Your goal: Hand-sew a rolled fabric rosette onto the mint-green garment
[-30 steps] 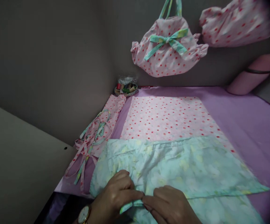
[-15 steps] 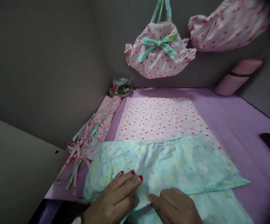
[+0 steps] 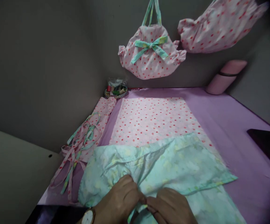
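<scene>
A mint green floral fabric [image 3: 183, 165] lies over the lower part of a pink dotted fabric [image 3: 151, 121]. My left hand [image 3: 123, 196], with a watch [image 3: 88, 216] on the wrist, has its fingers curled and pinches the green fabric near its front edge. Close beside it, my right hand [image 3: 171, 205] grips the same edge between thumb and fingers. The fingertips of both hands nearly meet there. Creases run up through the green cloth from the pinched spot. Whether a small tool is between my fingers is hidden.
Dotted cloth with tangled ties [image 3: 85, 137] lies at the left. A basket of thread spools [image 3: 116, 90] stands at the back. A dotted bag with a bow [image 3: 152, 59] hangs on the wall, and a pink bottle [image 3: 225, 77] stands back right. A dark flat object [image 3: 269, 146] lies right.
My left hand has gone from lying flat with fingers stretched to pinching the green fabric beside my right hand. The cloth has bunched up there. The view has shifted slightly right.
</scene>
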### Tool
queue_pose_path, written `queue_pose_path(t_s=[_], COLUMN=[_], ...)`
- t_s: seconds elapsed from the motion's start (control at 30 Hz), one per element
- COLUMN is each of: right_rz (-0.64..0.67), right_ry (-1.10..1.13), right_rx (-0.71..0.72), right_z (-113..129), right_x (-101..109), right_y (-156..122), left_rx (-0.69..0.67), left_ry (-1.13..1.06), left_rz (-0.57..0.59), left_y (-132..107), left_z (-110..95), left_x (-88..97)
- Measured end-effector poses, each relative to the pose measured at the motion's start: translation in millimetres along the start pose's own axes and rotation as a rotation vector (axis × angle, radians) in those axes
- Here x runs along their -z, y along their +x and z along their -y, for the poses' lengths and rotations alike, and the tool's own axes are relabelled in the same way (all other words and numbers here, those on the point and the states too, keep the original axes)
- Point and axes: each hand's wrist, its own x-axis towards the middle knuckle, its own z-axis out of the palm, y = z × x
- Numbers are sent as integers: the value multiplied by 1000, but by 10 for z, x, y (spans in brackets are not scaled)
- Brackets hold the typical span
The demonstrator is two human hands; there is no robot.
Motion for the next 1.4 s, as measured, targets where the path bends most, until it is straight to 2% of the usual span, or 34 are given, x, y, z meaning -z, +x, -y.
queue_pose_path(t_s=[0.1, 0.27, 0.47, 0.63, 0.83, 1.1, 1.4], right_rz=[-8, -26, -47, -135, -128, -57, 18], right_ry=[-34, -126, -151, -185, -235, -209, -132], right_rx=[-10, -11, -18, 21, 23, -53, -123], right_z=[-18, -50, -62, -59, -78, -166, -185], right_x=[80, 190, 196, 172, 224, 459, 496], right_y=[-18, -68, -66, -98, -154, -237, -272], left_rx=[-25, -40, -211, -100, -26, -88, -75], left_ry=[5, 93, 242, 64, -20, 64, 100], left_rz=[-73, -86, -74, -63, -83, -131, -118], left_y=[4, 85, 188, 263, 361, 393, 397], left_z=[8, -52, -141, -165, -186, -188, -185], left_x=[-42, 39, 129, -17, -208, -200, -230])
